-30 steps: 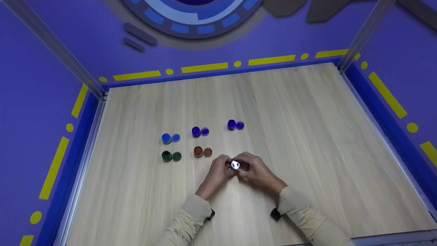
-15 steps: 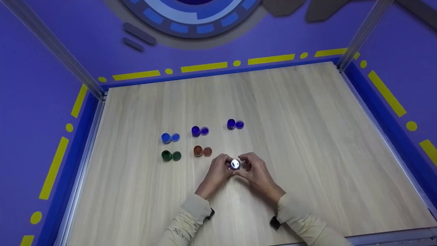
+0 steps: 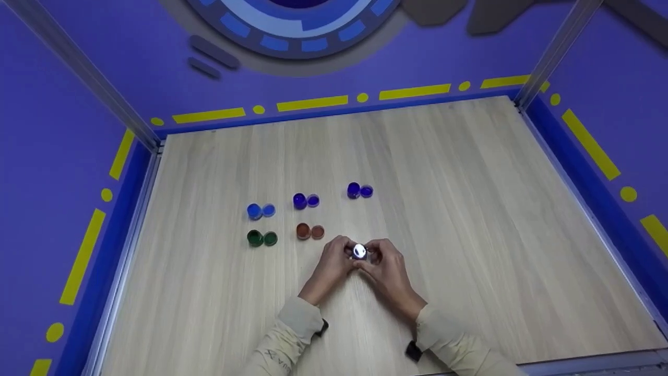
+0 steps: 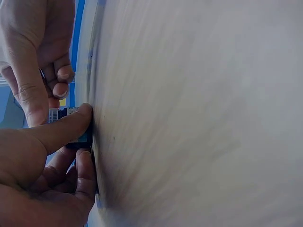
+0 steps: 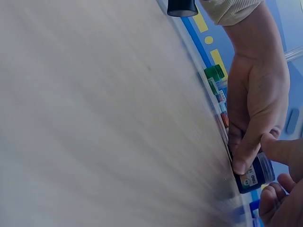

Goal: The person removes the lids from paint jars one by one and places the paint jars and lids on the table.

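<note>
A small dark paint jar (image 5: 248, 180) with a label stands upright on the table, topped by a clear ridged lid (image 3: 359, 251) that reflects the light. Its body is held between the thumb and fingers of my left hand (image 3: 334, 263). My right hand (image 3: 390, 269) has its thumb and fingertips around the lid from the other side. In the left wrist view the lid (image 4: 53, 115) sits beside the right thumb, and the left thumb (image 4: 68, 126) lies across the jar; the right fingers partly hide behind that thumb.
Several paint jars are ahead, each with a round lid beside it: light blue (image 3: 254, 211), green (image 3: 254, 238), brown (image 3: 303, 231), violet (image 3: 299, 201) and another violet (image 3: 354, 190). Purple walls enclose the wooden table (image 3: 443, 183) at the back and sides.
My right fingers spread away from the lid half a second ago and now are close around it again. The right wrist has swung left and nearer. My left hand and the jar stayed put.
</note>
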Available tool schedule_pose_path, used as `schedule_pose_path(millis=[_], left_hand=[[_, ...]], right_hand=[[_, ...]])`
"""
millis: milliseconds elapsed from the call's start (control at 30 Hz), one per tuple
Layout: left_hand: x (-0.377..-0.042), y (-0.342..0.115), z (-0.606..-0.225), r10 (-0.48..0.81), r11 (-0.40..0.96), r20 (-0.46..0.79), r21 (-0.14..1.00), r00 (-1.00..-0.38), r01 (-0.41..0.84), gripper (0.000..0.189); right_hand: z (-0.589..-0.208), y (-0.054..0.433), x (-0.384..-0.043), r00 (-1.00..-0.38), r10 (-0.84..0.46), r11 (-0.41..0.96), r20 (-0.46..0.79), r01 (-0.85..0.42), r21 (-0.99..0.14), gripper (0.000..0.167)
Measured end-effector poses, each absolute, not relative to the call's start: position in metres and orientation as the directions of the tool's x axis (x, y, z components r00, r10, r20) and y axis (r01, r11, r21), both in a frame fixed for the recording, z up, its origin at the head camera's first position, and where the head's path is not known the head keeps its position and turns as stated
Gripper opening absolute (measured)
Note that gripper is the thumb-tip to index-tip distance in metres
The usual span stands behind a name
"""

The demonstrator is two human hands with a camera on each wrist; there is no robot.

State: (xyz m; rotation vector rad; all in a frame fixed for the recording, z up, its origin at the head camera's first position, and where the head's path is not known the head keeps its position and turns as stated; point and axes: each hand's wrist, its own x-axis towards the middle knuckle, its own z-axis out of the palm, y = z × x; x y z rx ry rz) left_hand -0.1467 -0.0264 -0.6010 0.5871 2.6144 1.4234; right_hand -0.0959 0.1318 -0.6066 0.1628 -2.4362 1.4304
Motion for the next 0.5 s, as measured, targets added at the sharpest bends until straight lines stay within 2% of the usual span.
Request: schedule_pose_path(millis=[167, 333, 500], left_hand=[[-0.1466, -0.0269, -0.6009, 0.389, 0.476, 0.110, 0.826, -0.915, 0.301, 0.024], [-0.1471, -0.0246, -0.6015, 0.384, 0.494, 0.062, 0.830, -0.921, 0.261, 0.024], [-0.1473, -0.0245, -0.6024, 0.381, 0.496, 0.073, 0.825, -0.922, 0.270, 0.024]], right_hand=[[-0.6057, 0.1329, -0.0986, -0.953, 0.058, 0.516, 0.299, -0.228, -0.826, 0.036], [-0.6065, 0.1359, -0.1017, -0.964, 0.044, 0.508, 0.264, -0.205, -0.836, 0.032], [-0.6057, 0.1416, -0.1056, -0.965, -0.039, 0.467, 0.260, -0.247, -0.849, 0.028]])
